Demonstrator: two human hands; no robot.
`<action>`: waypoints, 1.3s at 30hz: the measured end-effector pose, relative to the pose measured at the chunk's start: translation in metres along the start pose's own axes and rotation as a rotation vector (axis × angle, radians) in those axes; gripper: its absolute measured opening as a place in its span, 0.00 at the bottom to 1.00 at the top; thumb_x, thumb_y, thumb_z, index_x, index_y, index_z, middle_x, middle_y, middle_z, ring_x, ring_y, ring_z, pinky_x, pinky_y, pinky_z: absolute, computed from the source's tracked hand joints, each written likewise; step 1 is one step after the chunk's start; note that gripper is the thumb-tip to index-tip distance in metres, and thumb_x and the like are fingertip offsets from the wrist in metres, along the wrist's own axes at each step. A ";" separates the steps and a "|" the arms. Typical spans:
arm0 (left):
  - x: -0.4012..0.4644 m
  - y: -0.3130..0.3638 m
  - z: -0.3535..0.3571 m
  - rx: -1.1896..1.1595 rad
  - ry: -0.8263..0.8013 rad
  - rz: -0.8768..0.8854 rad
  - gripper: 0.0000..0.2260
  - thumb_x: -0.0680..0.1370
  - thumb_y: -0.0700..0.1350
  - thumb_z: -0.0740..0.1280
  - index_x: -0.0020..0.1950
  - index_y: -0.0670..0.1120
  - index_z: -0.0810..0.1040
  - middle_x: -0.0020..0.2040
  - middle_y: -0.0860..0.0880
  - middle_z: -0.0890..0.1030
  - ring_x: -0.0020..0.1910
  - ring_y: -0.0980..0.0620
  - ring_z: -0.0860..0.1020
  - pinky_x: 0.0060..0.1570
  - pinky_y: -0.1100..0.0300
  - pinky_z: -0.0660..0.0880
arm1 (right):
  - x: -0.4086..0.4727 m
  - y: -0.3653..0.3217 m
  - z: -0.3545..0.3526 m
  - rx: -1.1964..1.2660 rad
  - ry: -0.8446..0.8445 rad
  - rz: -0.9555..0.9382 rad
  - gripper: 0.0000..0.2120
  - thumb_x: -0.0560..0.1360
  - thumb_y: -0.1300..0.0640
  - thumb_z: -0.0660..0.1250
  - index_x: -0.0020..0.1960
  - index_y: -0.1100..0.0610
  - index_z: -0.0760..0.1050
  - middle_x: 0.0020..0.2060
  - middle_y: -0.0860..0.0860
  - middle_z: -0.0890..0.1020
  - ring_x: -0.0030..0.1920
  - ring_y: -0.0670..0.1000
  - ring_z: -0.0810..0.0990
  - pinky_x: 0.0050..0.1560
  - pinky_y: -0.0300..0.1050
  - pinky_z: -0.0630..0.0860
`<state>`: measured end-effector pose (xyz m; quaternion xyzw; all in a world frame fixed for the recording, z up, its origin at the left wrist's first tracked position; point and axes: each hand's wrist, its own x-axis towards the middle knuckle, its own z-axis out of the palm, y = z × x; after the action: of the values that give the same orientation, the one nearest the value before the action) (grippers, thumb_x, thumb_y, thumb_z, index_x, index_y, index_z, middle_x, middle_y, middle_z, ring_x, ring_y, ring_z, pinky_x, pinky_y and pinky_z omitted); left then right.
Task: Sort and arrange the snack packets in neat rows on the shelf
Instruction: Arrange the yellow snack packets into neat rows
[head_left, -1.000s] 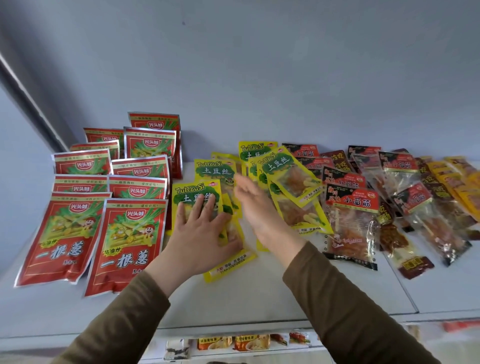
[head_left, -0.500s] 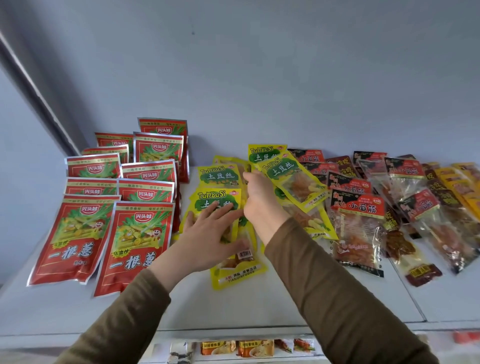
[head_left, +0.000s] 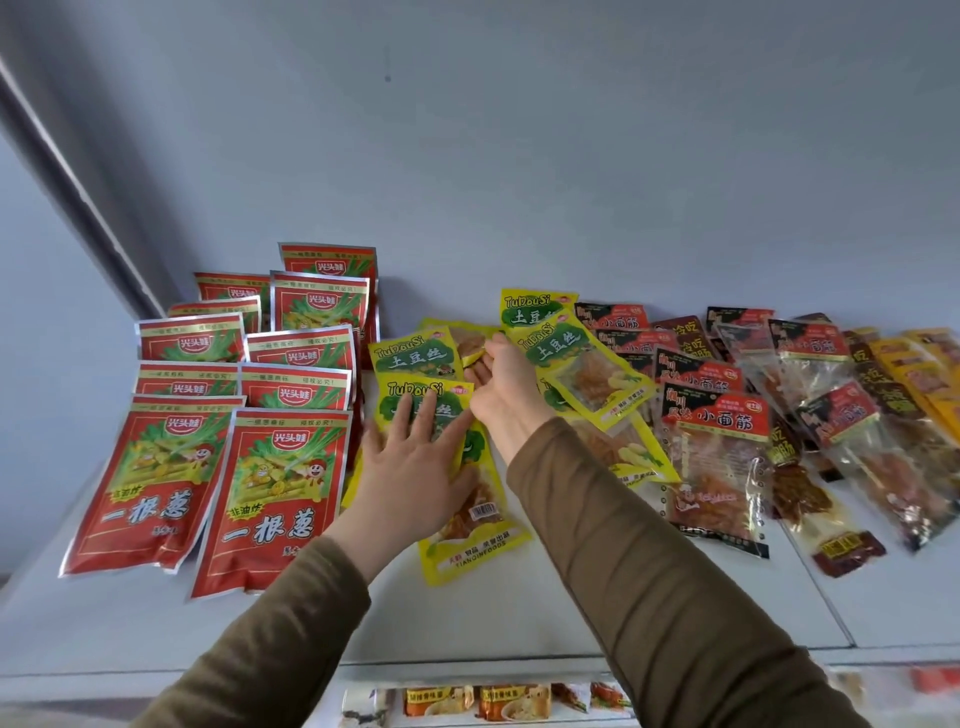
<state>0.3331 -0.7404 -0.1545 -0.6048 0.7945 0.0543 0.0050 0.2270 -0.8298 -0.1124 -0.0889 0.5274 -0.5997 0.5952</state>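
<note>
1. Since the earlier frame, the right hand (head_left: 501, 387) is being reached further back, from the front yellow packets (head_left: 452, 431) toward the rear one (head_left: 470, 340).
2. The shelf (head_left: 519, 608) is being filled in rows: red packets (head_left: 280, 483) are lying tidy at left, dark packets (head_left: 714, 457) jumbled at right, yellow ones between.
3. The left hand (head_left: 415, 467) is being pressed flat, fingers spread, on the front yellow packet.
4. The rear packet is being touched by the right fingers; an actual pinch cannot be told.
5. The stack should be kept pinned while the rear packet is being squared.
</note>
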 end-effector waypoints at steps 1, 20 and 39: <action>0.000 0.000 0.001 0.002 0.009 0.006 0.31 0.83 0.66 0.50 0.83 0.61 0.44 0.85 0.45 0.45 0.83 0.39 0.41 0.77 0.31 0.45 | -0.001 0.000 0.002 -0.010 0.002 -0.025 0.13 0.83 0.62 0.59 0.65 0.54 0.75 0.57 0.54 0.77 0.47 0.50 0.76 0.44 0.42 0.71; -0.024 0.002 0.010 -0.481 0.186 0.077 0.33 0.78 0.68 0.47 0.83 0.62 0.49 0.84 0.54 0.49 0.83 0.52 0.44 0.80 0.43 0.44 | 0.003 -0.013 -0.002 -0.836 -0.296 -0.340 0.14 0.84 0.49 0.59 0.62 0.58 0.71 0.52 0.56 0.75 0.50 0.53 0.77 0.51 0.42 0.67; 0.018 -0.020 -0.033 -1.259 0.047 -0.367 0.46 0.80 0.48 0.72 0.84 0.51 0.39 0.84 0.49 0.51 0.82 0.46 0.55 0.79 0.47 0.56 | 0.011 0.008 -0.045 -0.515 -0.318 -0.092 0.33 0.80 0.49 0.65 0.82 0.49 0.55 0.80 0.51 0.61 0.77 0.56 0.63 0.76 0.61 0.61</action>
<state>0.3491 -0.7659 -0.1250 -0.6188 0.4946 0.4942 -0.3581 0.1962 -0.8127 -0.1434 -0.3535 0.5577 -0.4512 0.6003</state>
